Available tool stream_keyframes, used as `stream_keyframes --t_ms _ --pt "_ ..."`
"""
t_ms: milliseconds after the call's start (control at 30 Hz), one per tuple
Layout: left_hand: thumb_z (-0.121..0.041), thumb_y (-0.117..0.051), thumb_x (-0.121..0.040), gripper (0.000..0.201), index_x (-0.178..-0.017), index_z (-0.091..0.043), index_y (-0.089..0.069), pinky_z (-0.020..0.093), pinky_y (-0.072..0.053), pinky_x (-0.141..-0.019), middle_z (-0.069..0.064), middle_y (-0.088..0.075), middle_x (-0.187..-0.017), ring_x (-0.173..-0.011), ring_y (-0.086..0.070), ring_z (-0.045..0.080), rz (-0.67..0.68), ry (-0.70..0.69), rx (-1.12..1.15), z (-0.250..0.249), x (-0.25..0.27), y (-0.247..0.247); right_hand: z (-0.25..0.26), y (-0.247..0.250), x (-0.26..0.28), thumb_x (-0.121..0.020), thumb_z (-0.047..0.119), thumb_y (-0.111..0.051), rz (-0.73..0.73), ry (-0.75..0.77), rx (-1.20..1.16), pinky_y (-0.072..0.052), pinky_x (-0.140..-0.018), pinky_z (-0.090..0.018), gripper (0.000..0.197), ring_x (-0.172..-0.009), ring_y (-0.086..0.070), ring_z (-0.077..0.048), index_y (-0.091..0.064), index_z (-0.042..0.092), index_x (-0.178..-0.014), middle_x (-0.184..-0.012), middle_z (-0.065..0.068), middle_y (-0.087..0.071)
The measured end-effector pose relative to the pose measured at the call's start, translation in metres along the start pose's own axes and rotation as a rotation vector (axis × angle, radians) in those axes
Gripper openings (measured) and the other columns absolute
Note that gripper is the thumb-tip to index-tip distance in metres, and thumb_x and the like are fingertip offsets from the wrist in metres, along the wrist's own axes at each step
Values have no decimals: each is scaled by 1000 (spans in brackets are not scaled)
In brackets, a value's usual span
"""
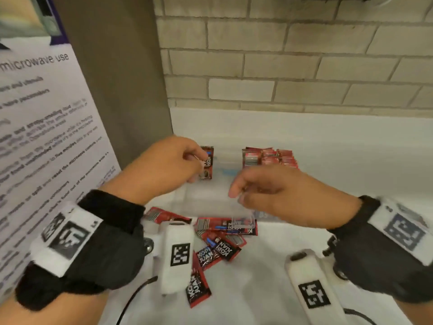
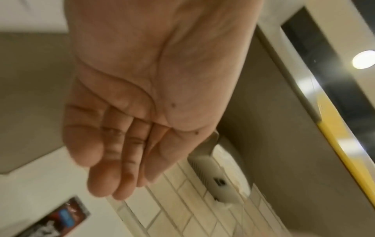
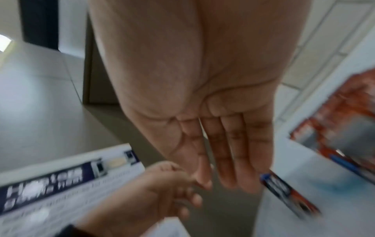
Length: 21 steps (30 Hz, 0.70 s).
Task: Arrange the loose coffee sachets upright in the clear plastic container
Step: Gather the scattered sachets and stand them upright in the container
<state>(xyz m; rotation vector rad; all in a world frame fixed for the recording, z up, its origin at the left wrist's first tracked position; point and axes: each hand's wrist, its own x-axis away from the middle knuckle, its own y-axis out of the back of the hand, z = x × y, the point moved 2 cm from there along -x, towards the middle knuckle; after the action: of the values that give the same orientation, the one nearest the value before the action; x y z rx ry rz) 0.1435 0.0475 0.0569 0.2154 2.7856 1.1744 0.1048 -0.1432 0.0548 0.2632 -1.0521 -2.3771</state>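
One sachet [image 1: 207, 162] upright at the container's [image 1: 218, 198] left end, pinched from behind in the left hand [image 1: 168, 164] grip. Right hand [image 1: 269, 191] hovering over the container's middle, grip released, fingers loose and holding nothing. Packed row [image 1: 269, 157] standing at the container's right end. Loose sachets [image 1: 220, 245] scattered on the counter [image 1: 269, 273] just in front of the container. Likely trouble: nothing beside that lone sachet to lean on, so probably toppling flat once let go. Could also nudge the packed row over with the right hand. Light clear container liable to slide if pushed.
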Motion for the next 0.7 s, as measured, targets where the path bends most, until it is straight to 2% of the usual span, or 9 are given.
stream_keyframes --t_ms 100,167,233,300,367,467,533,600,700 --pt "-20 -61 -89 18 -102 -31 -66 20 -46 -66 -6 -66 -91 -79 -63 6 4 53 -39 23 39 8 -9 -43 1 -91 24 -56 319 -55 179 -47 -89 -24 26 -99 -57 -6 -60 23 -116 -106 14 -60" --pt "-24 -63 -87 16 -98 -35 -64 14 -43 -63 -14 -64 -92 -78 -59 0 38 101 -84 42 57 5 -10 -64 0 -90 23 -56 387 -11 248 -43 -95 -28 32 -107 -53 -12 -57 17 -121 -122 3 -56" --pt "-27 -65 -85 18 -97 -39 -59 10 -40 -63 -18 -62 -97 -83 -58 -3 138 125 -153 57 70 -4 -12 -79 -5 -89 25 -57 383 28 315 -40 -98 -34 35 -110 -50 -16 -55 14 -122 -123 -2 -54" --pt "-34 -67 -83 30 -109 -41 -54 12 -42 -78 -21 -54 -113 -99 -54 -2 310 119 -276 67 78 -17 -18 -93 -11 -87 33 -57 385 6 421 -34 -106 -39 49 -124 -39 -20 -45 16 -132 -135 -4 -44" --pt "-39 -68 -82 51 -128 -37 -45 22 -41 -97 -16 -43 -128 -115 -46 2 435 131 -365 73 82 -29 -23 -104 -16 -87 38 -57 414 -62 495 -27 -111 -41 64 -134 -24 -24 -31 16 -141 -146 -6 -30" --pt "-33 -72 -80 77 -143 -31 -28 31 -35 -109 -9 -31 -145 -130 -34 10 421 140 -375 78 81 -40 -23 -111 -19 -87 37 -58 390 -96 562 -25 -112 -41 73 -136 -18 -27 -21 12 -144 -148 -8 -24" --pt "-27 -72 -80 91 -149 -28 -14 32 -26 -115 -6 -20 -153 -139 -22 14 413 137 -403 82 80 -46 -20 -112 -18 -88 26 -57 355 -57 621 -27 -109 -38 71 -132 -21 -28 -17 9 -145 -144 -10 -25" --pt "-25 -71 -81 95 -151 -28 -6 30 -23 -114 -6 -16 -155 -141 -17 15 428 147 -421 86 82 -50 -18 -113 -16 -89 13 -54 343 -5 693 -31 -102 -34 63 -126 -28 -29 -21 6 -143 -139 -12 -29" --pt "-28 -73 -79 97 -150 -34 -8 31 -26 -113 -9 -20 -150 -135 -20 14 425 125 -431 90 83 -51 -20 -113 -14 -89 3 -51 335 22 712 -35 -96 -34 51 -119 -33 -27 -35 7 -137 -130 -11 -34"
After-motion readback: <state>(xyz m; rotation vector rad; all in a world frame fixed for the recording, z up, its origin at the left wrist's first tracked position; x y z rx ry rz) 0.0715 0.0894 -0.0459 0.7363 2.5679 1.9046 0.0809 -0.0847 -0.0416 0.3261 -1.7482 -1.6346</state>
